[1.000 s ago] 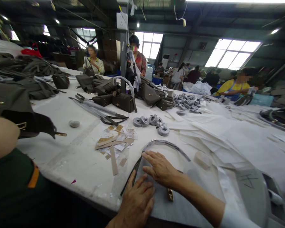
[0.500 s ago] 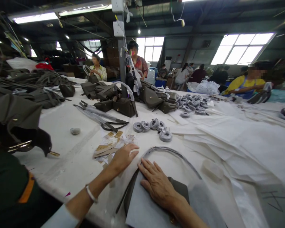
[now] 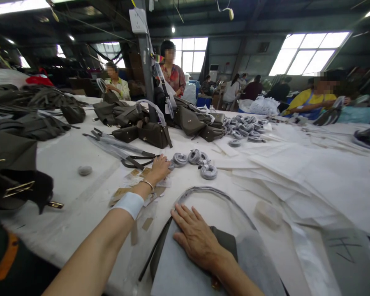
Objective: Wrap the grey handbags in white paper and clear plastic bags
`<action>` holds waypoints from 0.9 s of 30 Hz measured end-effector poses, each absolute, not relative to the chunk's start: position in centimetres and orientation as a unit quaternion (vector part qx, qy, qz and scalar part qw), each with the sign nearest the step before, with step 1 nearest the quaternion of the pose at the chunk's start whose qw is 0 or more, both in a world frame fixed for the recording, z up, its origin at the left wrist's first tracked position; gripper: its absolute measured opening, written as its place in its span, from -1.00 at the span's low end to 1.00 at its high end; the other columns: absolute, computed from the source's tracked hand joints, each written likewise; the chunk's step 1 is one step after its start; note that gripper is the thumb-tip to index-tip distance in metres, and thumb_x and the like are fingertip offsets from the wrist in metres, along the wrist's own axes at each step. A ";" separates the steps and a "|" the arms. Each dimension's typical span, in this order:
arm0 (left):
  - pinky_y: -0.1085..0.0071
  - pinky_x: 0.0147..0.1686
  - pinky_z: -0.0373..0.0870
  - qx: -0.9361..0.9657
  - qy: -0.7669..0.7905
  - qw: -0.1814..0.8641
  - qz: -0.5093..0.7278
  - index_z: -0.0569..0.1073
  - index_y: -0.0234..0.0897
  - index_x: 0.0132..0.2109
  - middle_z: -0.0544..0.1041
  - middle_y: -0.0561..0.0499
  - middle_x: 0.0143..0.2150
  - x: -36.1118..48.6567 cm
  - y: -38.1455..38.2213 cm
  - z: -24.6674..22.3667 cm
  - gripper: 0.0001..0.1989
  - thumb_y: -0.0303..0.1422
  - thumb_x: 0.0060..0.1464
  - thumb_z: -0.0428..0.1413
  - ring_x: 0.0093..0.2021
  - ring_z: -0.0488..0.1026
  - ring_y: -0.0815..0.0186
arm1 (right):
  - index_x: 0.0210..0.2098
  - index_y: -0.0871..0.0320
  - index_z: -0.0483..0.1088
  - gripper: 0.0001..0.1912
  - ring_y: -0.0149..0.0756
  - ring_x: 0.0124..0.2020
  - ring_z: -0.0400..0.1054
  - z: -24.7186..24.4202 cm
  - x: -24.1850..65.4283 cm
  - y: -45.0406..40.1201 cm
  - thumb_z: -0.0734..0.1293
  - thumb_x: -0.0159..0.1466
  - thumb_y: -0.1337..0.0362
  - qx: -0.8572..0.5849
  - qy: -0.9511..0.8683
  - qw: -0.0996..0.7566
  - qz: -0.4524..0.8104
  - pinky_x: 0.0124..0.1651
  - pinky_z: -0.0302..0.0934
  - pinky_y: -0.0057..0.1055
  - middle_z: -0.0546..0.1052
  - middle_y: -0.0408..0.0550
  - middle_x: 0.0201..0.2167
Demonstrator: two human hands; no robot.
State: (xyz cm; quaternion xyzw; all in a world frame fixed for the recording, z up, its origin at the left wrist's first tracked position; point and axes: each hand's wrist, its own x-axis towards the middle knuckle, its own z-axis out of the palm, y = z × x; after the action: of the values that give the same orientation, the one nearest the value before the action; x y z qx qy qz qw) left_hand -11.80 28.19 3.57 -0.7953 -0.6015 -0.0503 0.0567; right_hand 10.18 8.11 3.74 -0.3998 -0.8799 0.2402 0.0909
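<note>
My left hand (image 3: 160, 168) is stretched out over the table, fingers apart, at the leftmost coiled strap (image 3: 172, 165), which it partly covers. Whether the fingertips touch that coil I cannot tell. A bracelet is on this wrist. My right hand (image 3: 195, 236) lies flat with spread fingers on a pale sheet (image 3: 175, 263) that covers part of a dark olive handbag (image 3: 226, 240). The bag's handle (image 3: 217, 191), wrapped in clear film, arches beyond my right fingers. More coiled straps, a grey ring-shaped coil (image 3: 209, 172) among them, sit just past the handle.
Tags and paper scraps (image 3: 119, 195) lie under my left forearm. Long film-wrapped straps (image 3: 111, 148) and several handbags (image 3: 154, 133) are beyond. White sheets (image 3: 283, 176) spread to the right. A dark bag (image 3: 12, 164) is at far left. Co-workers sit and stand behind the table.
My left hand has moved forward from beside the bag's handle to the leftmost coiled strap. My right hand stays flat on the sheet. The view has shifted slightly.
</note>
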 end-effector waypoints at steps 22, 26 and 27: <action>0.06 0.14 0.27 -0.804 -0.576 -0.006 -0.146 0.46 -0.35 -0.11 0.46 -0.14 0.06 -13.2 20.5 3.1 -0.80 -0.37 0.12 0.20 0.12 0.37 0.10 | 0.41 0.02 -0.11 -0.34 -0.19 0.42 -0.14 2.0 10.2 8.0 0.09 0.41 -0.02 -0.425 -0.872 0.048 0.237 0.43 -0.20 -0.08 -0.11 -0.13 0.43; -0.01 0.24 0.18 -0.791 -0.578 -0.025 -0.199 0.42 -0.36 0.02 0.35 -0.28 0.22 -11.4 19.8 5.5 -0.66 -0.46 0.07 0.22 0.25 0.26 0.01 | 0.42 0.04 -0.12 -0.33 -0.19 0.42 -0.14 2.9 10.0 8.0 0.09 0.41 -0.04 -0.415 -0.872 0.050 0.255 0.43 -0.21 -0.07 -0.11 -0.09 0.43; 0.03 0.27 0.15 -0.798 -0.563 -0.036 -0.213 0.40 -0.33 0.06 0.33 -0.26 0.25 -10.5 18.9 6.3 -0.63 -0.44 0.09 0.21 0.28 0.22 0.04 | 0.42 0.05 -0.11 -0.32 -0.17 0.42 -0.12 3.0 10.0 8.0 0.10 0.41 -0.05 -0.412 -0.872 0.058 0.258 0.42 -0.20 -0.05 -0.10 -0.07 0.43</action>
State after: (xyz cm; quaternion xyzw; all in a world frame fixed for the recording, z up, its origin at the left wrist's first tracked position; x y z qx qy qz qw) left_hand -10.47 18.95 6.32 -0.7979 -0.5630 -0.2126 -0.0355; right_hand 10.00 7.97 3.04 -0.4119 -0.8720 0.2579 0.0581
